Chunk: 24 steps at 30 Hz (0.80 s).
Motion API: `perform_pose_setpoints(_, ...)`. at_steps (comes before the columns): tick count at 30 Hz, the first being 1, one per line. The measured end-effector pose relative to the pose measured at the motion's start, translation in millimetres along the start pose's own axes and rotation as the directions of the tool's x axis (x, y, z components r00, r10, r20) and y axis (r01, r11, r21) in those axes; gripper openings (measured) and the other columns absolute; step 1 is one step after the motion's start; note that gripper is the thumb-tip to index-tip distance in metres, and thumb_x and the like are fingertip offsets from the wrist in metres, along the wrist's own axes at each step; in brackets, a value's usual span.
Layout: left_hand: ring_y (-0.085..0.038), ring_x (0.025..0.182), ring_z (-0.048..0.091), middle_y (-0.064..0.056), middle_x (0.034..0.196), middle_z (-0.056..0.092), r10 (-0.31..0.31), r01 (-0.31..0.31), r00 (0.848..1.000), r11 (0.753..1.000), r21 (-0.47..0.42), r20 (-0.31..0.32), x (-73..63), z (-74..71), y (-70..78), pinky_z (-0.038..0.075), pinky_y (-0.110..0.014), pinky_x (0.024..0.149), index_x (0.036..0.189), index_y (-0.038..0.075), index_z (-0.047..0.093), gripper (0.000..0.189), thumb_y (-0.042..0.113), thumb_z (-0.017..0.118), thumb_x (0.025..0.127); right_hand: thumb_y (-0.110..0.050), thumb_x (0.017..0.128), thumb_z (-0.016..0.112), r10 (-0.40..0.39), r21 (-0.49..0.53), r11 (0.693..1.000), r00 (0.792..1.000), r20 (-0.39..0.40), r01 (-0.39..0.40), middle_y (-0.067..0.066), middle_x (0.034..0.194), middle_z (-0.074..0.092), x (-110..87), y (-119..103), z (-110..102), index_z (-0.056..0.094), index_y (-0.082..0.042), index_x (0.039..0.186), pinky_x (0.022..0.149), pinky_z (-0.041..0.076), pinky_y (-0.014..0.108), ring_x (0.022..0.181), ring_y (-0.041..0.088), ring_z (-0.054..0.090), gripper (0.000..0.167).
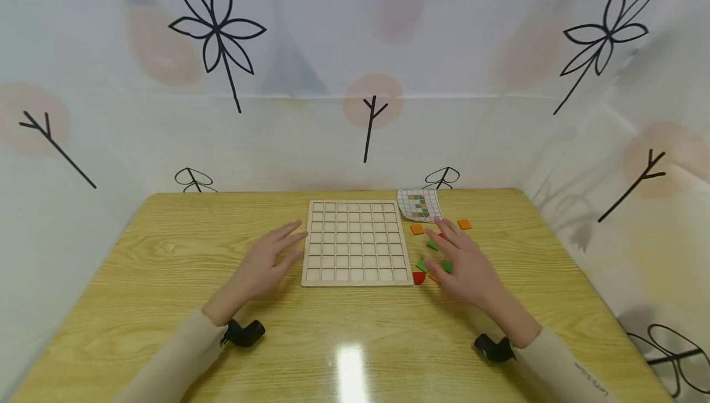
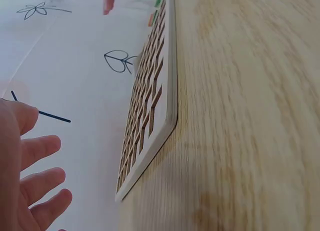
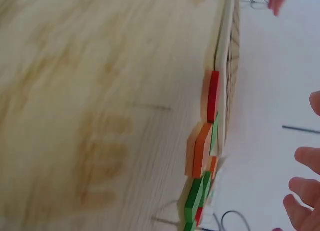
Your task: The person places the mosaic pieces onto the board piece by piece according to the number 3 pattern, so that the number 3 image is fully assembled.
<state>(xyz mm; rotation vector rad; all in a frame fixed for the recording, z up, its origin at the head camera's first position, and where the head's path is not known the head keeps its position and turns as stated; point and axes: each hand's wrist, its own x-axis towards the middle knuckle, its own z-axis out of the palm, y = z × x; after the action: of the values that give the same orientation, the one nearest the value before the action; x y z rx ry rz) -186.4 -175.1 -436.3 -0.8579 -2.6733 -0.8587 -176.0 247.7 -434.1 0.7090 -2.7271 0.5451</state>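
Note:
A square wooden grid board (image 1: 357, 289) with rows of shallow cells lies flat on the table. My left hand (image 1: 266, 263) is just off its left side, fingers spread and nothing in them. To the right of the board, my right hand (image 1: 466, 264) hovers over a loose group of small tiles, its fingers apart and holding nothing. Among the tiles are a red one with a rounded side (image 1: 419, 278), a green one (image 1: 421, 265) and an orange square (image 1: 417, 230). Part of the group is hidden under the right hand. The right wrist view shows an orange tile (image 3: 201, 150) lying by the red one.
A paper card (image 1: 420, 204) printed with a coloured grid pattern lies at the board's back right corner. Another orange square (image 1: 465, 224) sits farther right. The wood-grain table (image 1: 183, 255) backs onto a patterned white cloth (image 1: 310, 138).

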Motion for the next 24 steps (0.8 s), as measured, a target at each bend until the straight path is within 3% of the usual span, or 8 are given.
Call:
perform_pose_setpoints(4, -0.036, 0.139, 0.039, -0.011, 0.154, 0.042, -0.05, 0.048, 0.999, 0.993, -0.112, -0.009, 1.5, 4.1, -4.8, 0.032, -0.059, 0.109, 0.141, 0.004, 0.056, 0.041, 0.02, 0.057, 0.103, -0.033, 0.099, 0.063, 0.069, 0.124, 0.99, 0.998, 0.014, -0.07, 0.014, 0.159, 0.033, -0.4, 8, -2, 0.048, -0.004, 0.148, 0.101, 0.037, 0.065, 0.143, 0.04, 0.031, 0.059)
perform_pose_setpoints(11, -0.034, 0.144, 0.032, -0.011, 0.157, 0.037, -0.141, 0.162, 0.986, 0.947, -0.279, 0.094, 11.3, 10.8, -21.1, 0.027, -0.057, 0.113, 0.147, 0.004, 0.048, 0.05, 0.023, 0.06, 0.102, -0.021, 0.101, 0.061, 0.188, 0.287, 0.941, 0.982, 0.0, -0.181, 0.02, 0.152, 0.042, -2.7, 26, -8, 0.051, 0.0, 0.145, 0.097, 0.041, 0.064, 0.134, 0.048, 0.041, 0.05)
perform_pose_setpoints(18, -0.03, 0.146, 0.027, -0.005, 0.157, 0.037, -0.215, 0.253, 0.966, 0.907, -0.338, 0.147, 19.4, 17.4, -36.2, 0.02, -0.053, 0.117, 0.153, 0.008, 0.041, 0.062, 0.025, 0.066, 0.098, -0.026, 0.105, 0.055, 0.33, 0.393, 0.864, 0.944, 0.033, -0.316, 0.022, 0.147, 0.048, -6.0, 43, -12, 0.05, -0.002, 0.146, 0.099, 0.042, 0.061, 0.132, 0.047, 0.044, 0.048)
perform_pose_setpoints(21, -0.03, 0.146, 0.027, -0.005, 0.158, 0.037, -0.222, 0.261, 0.963, 0.91, -0.323, 0.154, 22.7, 19.9, -44.1, 0.02, -0.052, 0.117, 0.154, 0.009, 0.039, 0.067, 0.029, 0.068, 0.097, -0.024, 0.105, 0.054, 0.373, 0.42, 0.834, 0.927, 0.05, -0.358, 0.024, 0.144, 0.05, -7.0, 50, -12, 0.051, -0.003, 0.146, 0.097, 0.045, 0.056, 0.128, 0.045, 0.049, 0.046)
perform_pose_setpoints(24, -0.03, 0.146, 0.027, -0.005, 0.158, 0.036, -0.212, 0.254, 0.964, 0.917, -0.307, 0.162, 27.6, 21.5, -51.4, 0.02, -0.051, 0.117, 0.154, 0.01, 0.039, 0.07, 0.03, 0.07, 0.095, -0.021, 0.104, 0.055, 0.384, 0.426, 0.827, 0.922, 0.046, -0.366, 0.026, 0.141, 0.052, -7.2, 55, -11, 0.053, -0.002, 0.144, 0.096, 0.046, 0.052, 0.126, 0.043, 0.052, 0.044)
